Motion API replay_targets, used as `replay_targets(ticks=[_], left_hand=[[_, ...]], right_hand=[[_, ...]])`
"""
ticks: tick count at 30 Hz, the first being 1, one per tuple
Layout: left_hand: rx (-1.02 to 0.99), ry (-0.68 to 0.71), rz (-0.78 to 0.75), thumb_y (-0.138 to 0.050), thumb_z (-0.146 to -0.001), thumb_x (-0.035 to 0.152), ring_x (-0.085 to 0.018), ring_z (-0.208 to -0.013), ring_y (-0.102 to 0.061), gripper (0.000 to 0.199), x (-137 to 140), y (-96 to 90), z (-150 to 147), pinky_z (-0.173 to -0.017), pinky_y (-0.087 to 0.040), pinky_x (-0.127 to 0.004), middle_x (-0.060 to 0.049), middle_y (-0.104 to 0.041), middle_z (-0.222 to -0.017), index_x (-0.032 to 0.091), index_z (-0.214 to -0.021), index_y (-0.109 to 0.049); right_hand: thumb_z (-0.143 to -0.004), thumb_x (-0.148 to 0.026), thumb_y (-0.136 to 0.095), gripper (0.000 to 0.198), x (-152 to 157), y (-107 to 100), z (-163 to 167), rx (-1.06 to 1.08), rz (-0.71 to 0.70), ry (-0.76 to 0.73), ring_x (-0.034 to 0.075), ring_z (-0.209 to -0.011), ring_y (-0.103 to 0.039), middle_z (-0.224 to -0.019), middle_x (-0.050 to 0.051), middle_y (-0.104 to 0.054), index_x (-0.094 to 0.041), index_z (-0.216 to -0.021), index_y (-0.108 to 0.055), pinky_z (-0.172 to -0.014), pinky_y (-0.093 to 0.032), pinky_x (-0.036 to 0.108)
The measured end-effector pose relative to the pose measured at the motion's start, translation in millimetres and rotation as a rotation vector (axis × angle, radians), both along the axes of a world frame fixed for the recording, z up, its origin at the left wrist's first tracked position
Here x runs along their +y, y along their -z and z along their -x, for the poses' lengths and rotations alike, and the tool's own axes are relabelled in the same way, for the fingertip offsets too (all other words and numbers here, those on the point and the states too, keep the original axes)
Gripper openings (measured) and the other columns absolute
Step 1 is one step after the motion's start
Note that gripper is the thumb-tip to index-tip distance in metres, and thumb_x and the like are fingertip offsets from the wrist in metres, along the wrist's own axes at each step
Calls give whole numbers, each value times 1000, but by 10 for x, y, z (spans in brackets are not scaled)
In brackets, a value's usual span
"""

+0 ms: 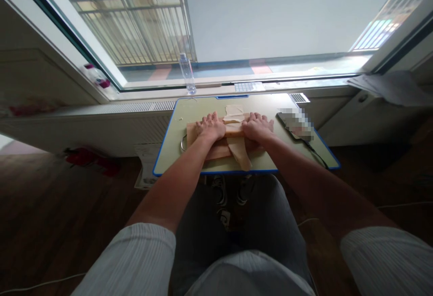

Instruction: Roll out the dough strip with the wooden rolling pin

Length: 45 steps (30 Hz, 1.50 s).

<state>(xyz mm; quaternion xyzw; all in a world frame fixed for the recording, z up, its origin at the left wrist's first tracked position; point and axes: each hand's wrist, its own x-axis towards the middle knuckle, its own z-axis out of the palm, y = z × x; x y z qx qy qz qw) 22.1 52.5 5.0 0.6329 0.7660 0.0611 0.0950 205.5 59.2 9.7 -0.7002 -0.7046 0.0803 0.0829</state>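
A wooden rolling pin point(234, 132) lies crosswise over a long strip of pale dough point(239, 152). My left hand point(211, 127) grips its left end from above, fingers over the far side. On the right end, my right hand point(259, 127) bears down in the same way. Both arms reach straight forward. Under the pin is a wooden cutting board point(216, 152) with a metal ring handle point(183, 143) at its left. The dough's far end lies wrinkled beyond the pin, and its near end hangs over the board's front edge.
The small table point(174, 154) has a blue rim and stands against the window sill. A phone point(295, 124) with a cable lies at its right. On the sill stands a clear bottle point(187, 74). A red fire extinguisher point(91, 159) is on the floor to the left.
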Motion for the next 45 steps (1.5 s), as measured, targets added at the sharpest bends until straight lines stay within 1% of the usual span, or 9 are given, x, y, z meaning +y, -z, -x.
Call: replay_targets(ticks=[3, 10, 16, 22, 27, 31, 36, 40, 45], left_hand=[[31, 31, -10, -29, -101, 49, -34, -164, -32, 75, -195, -13, -21, -134, -21, -64, -8, -32, -181, 24, -172, -35], [38, 58, -40, -21, -106, 49, -28, -166, -30, 69, -675, -74, -73, -137, -15, -60, -3, -35, -180, 30, -167, -46], [45, 63, -67, -22, -106, 47, -28, -166, -30, 68, -777, -48, -83, -137, -17, -62, -4, -35, -179, 30, -167, -45], [69, 66, -131, -26, -105, 47, -29, -161, -39, 66, -557, -11, -61, -135, -21, -62, -7, -46, -174, 29, -164, -48], [34, 53, -110, -29, -104, 48, -30, -161, -38, 67, -221, -2, -10, -134, -23, -63, -7, -44, -175, 31, -166, -45], [23, 53, -107, -31, -103, 49, -32, -161, -37, 68, 84, -14, 44, -133, -24, -64, -8, -41, -176, 30, -167, -41], [47, 47, -195, -27, -107, 46, -32, -155, -43, 63, 390, -25, 91, -131, -29, -61, -12, -48, -171, 26, -164, -44], [73, 57, -213, -25, -108, 44, -34, -153, -43, 59, 508, -31, 102, -130, -29, -60, -13, -49, -168, 27, -162, -43], [62, 52, -206, -29, -108, 42, -32, -150, -48, 55, 463, -58, 91, -128, -34, -58, -13, -53, -165, 24, -156, -49]], right_hand=[[-103, -39, -32, 63, -168, -2, -14, -37, -26, -15, 40, -147, -45, -164, 19, -52, -16, -158, -53, -121, -31, 68], [-106, -43, -28, 65, -567, 25, -69, -102, -94, -90, 43, -149, -42, -164, 21, -52, -11, -156, -55, -121, -29, 71], [-109, -44, -25, 66, -688, 12, -66, -91, -100, -83, 42, -152, -39, -165, 22, -50, -9, -158, -51, -124, -26, 70], [-107, -42, -27, 65, -498, -5, -36, -92, -104, -76, 41, -153, -38, -168, 18, -49, -13, -161, -51, -124, -25, 70], [-106, -41, -30, 63, -182, 10, -4, -70, -91, -77, 38, -151, -41, -168, 15, -49, -21, -162, -50, -124, -27, 68], [-105, -45, -32, 64, 143, 8, 27, -1, -69, -63, 37, -149, -44, -168, 16, -49, -19, -161, -50, -124, -29, 66], [-106, -47, -32, 64, 510, 8, 78, 45, -61, -52, 38, -148, -45, -167, 20, -49, -14, -158, -50, -125, -28, 66], [-107, -44, -32, 61, 643, 11, 109, 40, -103, -54, 38, -146, -46, -164, 22, -51, -12, -155, -52, -124, -28, 66], [-105, -40, -34, 59, 599, 7, 101, 37, -92, -50, 38, -145, -48, -163, 22, -52, -12, -154, -53, -123, -32, 64]])
